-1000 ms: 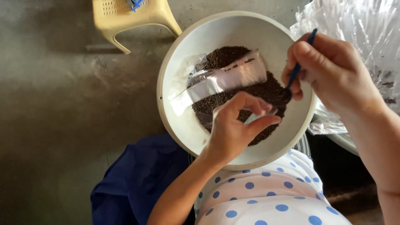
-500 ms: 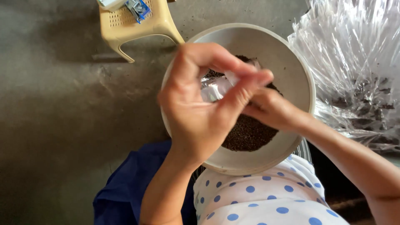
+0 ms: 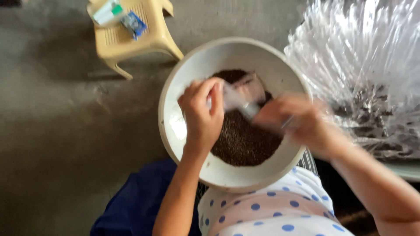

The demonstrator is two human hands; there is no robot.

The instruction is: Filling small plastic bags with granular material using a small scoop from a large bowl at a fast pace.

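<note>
1. Left hand [image 3: 202,114] pinches a small clear bag [image 3: 239,94] over the white bowl [image 3: 192,70] of dark grains [image 3: 245,140].
2. Right hand [image 3: 302,124], blurred; grip unclear.
3. Small packets [image 3: 120,15] on a yellow stool [image 3: 131,39]; heaped clear bags [image 3: 363,57] lie right.

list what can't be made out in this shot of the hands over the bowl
Head view:
- Right hand: motion-blurred; its grip and any tool in it cannot be told.
- Clear small bag at the left hand: smeared, contents unclear.
- Heap of clear bags: cut off by the right edge.
- Items on the yellow stool: too small to identify.
</note>
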